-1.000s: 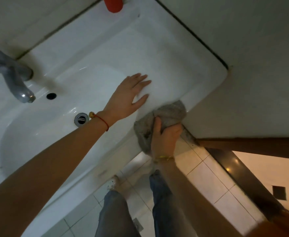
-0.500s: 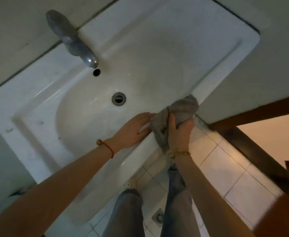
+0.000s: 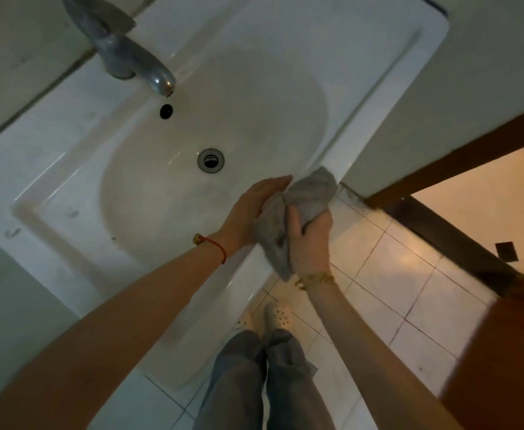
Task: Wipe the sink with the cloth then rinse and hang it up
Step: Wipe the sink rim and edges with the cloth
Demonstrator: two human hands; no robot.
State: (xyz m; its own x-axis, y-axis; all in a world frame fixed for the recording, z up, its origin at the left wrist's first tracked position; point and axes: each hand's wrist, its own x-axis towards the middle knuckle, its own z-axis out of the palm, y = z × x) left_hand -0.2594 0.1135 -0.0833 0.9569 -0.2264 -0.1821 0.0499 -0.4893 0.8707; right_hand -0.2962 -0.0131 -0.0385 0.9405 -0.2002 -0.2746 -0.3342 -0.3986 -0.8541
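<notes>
A white sink (image 3: 77,156) fills the upper left of the head view, with a round drain (image 3: 210,160) in its basin. A crumpled grey cloth (image 3: 312,189) sits over the sink's front right corner. My right hand (image 3: 312,240) grips the cloth, thumb across it, a gold bracelet at the wrist. My left hand (image 3: 254,206) lies with straight fingers against the cloth's left side, above the front rim of the basin; a red string is on that wrist.
A metal tap (image 3: 130,57) juts over the basin from the back, with an overflow hole (image 3: 166,111) below its spout. A pale wall (image 3: 471,88) borders the sink on the right. Tiled floor (image 3: 394,290), my legs and shoes lie below; a wooden door frame (image 3: 459,156) stands at right.
My left hand left the sink's flat right side and came back to the cloth. The view swung so the tap and drain now sit centrally; the right hand kept its hold on the cloth.
</notes>
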